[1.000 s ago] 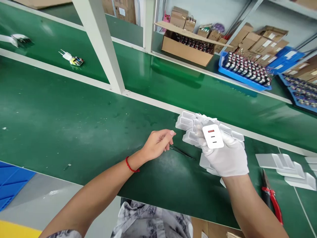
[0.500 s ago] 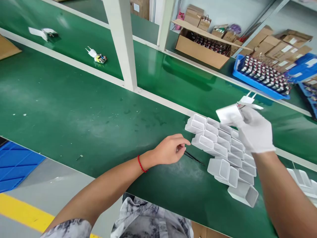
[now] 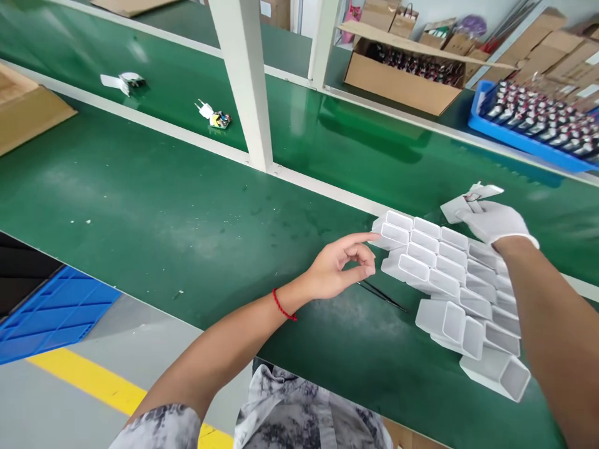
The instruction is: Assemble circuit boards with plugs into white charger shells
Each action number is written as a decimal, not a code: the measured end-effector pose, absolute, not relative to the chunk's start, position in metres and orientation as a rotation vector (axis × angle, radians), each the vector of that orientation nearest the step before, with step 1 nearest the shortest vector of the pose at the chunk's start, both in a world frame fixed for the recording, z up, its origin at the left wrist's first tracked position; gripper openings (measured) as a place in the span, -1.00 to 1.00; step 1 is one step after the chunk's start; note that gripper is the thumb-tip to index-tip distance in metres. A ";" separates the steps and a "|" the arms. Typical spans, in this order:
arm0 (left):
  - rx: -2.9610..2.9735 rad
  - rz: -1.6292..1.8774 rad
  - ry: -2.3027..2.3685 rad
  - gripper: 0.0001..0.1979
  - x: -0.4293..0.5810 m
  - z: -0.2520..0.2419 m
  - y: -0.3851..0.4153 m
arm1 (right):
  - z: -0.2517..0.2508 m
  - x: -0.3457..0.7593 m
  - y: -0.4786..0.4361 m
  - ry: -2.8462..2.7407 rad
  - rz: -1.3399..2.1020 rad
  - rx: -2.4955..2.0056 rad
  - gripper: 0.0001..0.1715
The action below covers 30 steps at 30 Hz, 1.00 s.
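Observation:
My left hand (image 3: 344,265), bare with a red cord at the wrist, hovers over the green bench with its fingers apart. Its index fingertip reaches the near-left end of a block of open-ended white plastic housings (image 3: 395,236); whether it touches them I cannot tell. Beneath that hand, black tweezers (image 3: 384,296) lie on the bench, partly covered. Beyond the housings, my right hand (image 3: 500,223) wears a white glove and grips a white plug assembly (image 3: 453,209) with a flat panel and thin wires. The glove hides part of it.
A white post (image 3: 246,93) rises from the bench divider. On the green strip behind lie two other small assemblies, one with yellow tape (image 3: 219,118). A cardboard box (image 3: 402,81) and a blue tray (image 3: 496,125) of small parts stand at the back right.
The view has swung left. My left hand has uncurled and stretched its index finger toward the housings. My right hand has moved farther off with the plug assembly, which is now turned.

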<state>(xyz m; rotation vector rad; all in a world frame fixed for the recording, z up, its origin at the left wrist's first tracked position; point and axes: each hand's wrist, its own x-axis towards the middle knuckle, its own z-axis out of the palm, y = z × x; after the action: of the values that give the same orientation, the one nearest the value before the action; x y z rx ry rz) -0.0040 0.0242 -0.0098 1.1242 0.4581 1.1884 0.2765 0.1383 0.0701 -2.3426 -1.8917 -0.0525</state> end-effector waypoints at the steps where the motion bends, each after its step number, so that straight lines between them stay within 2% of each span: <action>1: 1.136 1.185 0.462 -0.52 -0.004 -0.009 0.024 | 0.075 0.275 0.135 -1.817 -0.035 -2.465 -0.61; 4: 1.174 1.176 0.468 -0.57 -0.005 -0.006 0.023 | 0.089 0.264 0.110 -1.639 -0.035 -2.583 -0.61; 9: 1.207 1.200 0.458 -0.65 -0.004 -0.006 0.022 | 0.087 0.226 0.023 -1.545 0.045 -2.041 -0.71; 10: 1.212 1.206 0.460 -0.66 -0.003 -0.005 0.021 | 0.082 0.217 0.005 -1.717 0.131 -2.015 -0.78; 11: 1.218 1.209 0.466 -0.66 -0.003 -0.005 0.021 | 0.076 0.209 -0.011 -1.938 0.268 -1.912 -0.76; 13: 1.232 1.205 0.492 -0.67 -0.003 -0.004 0.020 | 0.063 0.194 -0.033 -2.101 0.324 -1.714 -0.73; 16: 1.258 1.185 0.552 -0.66 -0.003 0.000 0.019 | 0.044 0.183 -0.043 -2.258 0.188 -1.661 -0.72; 23: 1.319 1.168 0.588 -0.68 -0.008 0.001 0.022 | 0.018 0.184 -0.041 -2.830 -0.071 -1.914 -0.61; 26: 1.317 1.193 0.608 -0.69 -0.011 0.000 0.026 | 0.021 0.189 -0.042 -2.756 0.083 -1.933 -0.67; 30: 1.281 1.235 0.680 -0.64 -0.014 0.000 0.030 | 0.040 0.198 -0.041 -2.183 0.522 -1.810 -0.88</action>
<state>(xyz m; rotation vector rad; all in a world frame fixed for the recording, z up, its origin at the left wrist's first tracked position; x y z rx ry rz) -0.0140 0.0296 -0.0003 1.2808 0.6802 1.2355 0.1981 -0.0414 0.0403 -1.8104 -2.1831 0.5219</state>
